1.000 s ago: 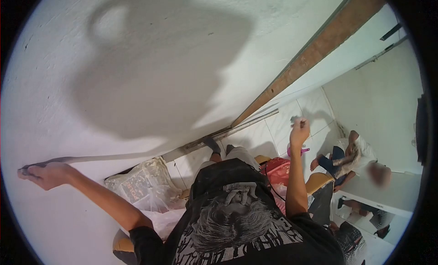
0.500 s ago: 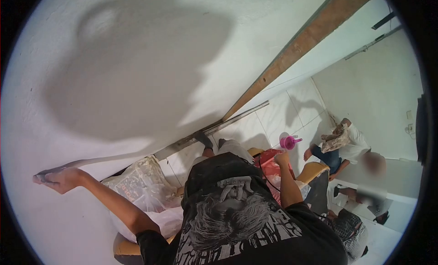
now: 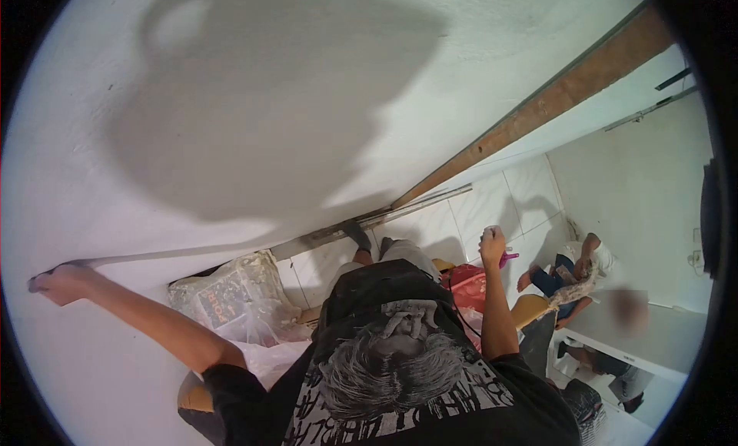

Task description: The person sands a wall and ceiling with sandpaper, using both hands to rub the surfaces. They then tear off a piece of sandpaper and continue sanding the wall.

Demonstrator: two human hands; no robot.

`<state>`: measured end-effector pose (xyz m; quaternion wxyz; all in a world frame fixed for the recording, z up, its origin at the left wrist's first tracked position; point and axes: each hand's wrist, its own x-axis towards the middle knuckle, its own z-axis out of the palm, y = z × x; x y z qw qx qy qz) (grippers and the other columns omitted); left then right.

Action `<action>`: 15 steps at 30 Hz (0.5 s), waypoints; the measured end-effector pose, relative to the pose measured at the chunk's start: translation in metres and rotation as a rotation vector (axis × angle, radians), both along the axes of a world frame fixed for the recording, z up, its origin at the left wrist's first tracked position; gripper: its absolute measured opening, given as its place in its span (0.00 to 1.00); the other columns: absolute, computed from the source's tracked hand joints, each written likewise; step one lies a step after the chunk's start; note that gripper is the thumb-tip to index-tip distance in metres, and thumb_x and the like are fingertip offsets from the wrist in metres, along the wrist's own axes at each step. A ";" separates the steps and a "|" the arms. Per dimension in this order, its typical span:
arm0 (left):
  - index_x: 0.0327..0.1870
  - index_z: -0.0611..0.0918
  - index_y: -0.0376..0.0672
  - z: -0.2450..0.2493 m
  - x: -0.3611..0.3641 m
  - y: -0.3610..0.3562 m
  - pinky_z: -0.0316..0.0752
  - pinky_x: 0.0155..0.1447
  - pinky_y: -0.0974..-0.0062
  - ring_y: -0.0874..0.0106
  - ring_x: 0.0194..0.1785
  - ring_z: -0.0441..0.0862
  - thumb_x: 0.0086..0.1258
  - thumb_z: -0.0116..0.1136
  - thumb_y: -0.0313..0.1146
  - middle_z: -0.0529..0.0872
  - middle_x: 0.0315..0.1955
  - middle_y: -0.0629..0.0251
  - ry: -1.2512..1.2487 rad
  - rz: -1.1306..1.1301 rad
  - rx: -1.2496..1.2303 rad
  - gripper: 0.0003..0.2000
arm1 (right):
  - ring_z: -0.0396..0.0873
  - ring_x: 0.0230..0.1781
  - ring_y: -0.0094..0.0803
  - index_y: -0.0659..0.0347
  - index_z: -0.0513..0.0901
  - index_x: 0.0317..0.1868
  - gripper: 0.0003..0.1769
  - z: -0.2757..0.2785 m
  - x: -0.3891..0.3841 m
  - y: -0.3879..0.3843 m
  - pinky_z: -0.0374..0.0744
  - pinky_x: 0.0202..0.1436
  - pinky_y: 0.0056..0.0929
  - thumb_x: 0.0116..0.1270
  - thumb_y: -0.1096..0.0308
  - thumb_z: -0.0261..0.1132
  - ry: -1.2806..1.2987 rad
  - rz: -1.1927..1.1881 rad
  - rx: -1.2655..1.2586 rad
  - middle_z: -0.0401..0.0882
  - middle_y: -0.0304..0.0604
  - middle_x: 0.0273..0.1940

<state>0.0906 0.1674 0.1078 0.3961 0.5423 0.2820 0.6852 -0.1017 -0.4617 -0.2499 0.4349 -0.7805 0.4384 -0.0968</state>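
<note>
At the far left, my left hand [image 3: 65, 283] is pressed close against the white wall [image 3: 254, 123], fingers closed around a thin dark grey piece that barely shows. I cannot tell what that piece is. My right hand [image 3: 492, 245] is raised in a fist in front of my body, with a pale patch at its top; the inside of the fist is hidden. Behind it shows part of a pink plastic dipper [image 3: 508, 258] on the tiled floor. Below the right hand lies a red plastic item [image 3: 466, 287].
A printed sack [image 3: 231, 292] with clear plastic stands by the wall. A brown wooden post [image 3: 530, 116] rises along the wall from a strip of debris. To the right, a person in a white shirt [image 3: 605, 263] sits low, holding a crumpled bag, beside a white-topped surface [image 3: 669, 331].
My left hand has moved further left along the wall. My right hand has risen from beside the red item and now covers part of the dipper. The view has shifted slightly.
</note>
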 end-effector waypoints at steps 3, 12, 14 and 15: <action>0.58 0.68 0.27 -0.035 -0.001 -0.064 0.67 0.59 0.71 0.61 0.55 0.72 0.72 0.37 0.36 0.72 0.55 0.47 0.087 -0.009 0.339 0.21 | 0.69 0.19 0.23 0.64 0.74 0.28 0.10 -0.015 0.021 0.000 0.69 0.24 0.25 0.62 0.68 0.52 -0.094 0.111 -0.113 0.73 0.39 0.18; 0.58 0.67 0.25 -0.011 -0.002 -0.052 0.66 0.64 0.68 0.59 0.55 0.72 0.71 0.37 0.31 0.71 0.56 0.47 -0.200 -0.122 0.081 0.20 | 0.67 0.20 0.19 0.62 0.71 0.28 0.04 0.071 0.074 0.037 0.68 0.23 0.21 0.61 0.73 0.53 -0.319 0.272 -0.039 0.68 0.34 0.20; 0.58 0.67 0.26 -0.016 -0.005 -0.027 0.66 0.63 0.68 0.58 0.51 0.74 0.70 0.37 0.33 0.73 0.54 0.45 -0.165 -0.148 0.000 0.21 | 0.69 0.20 0.19 0.62 0.71 0.30 0.03 0.070 0.065 0.032 0.68 0.22 0.19 0.61 0.74 0.54 -0.317 0.238 0.008 0.69 0.34 0.21; 0.58 0.67 0.26 -0.025 -0.005 -0.031 0.66 0.63 0.68 0.58 0.51 0.74 0.70 0.37 0.33 0.73 0.54 0.45 -0.168 -0.145 -0.001 0.21 | 0.70 0.20 0.19 0.62 0.72 0.31 0.02 0.065 0.058 0.029 0.68 0.19 0.18 0.61 0.74 0.54 -0.283 0.176 0.045 0.70 0.34 0.21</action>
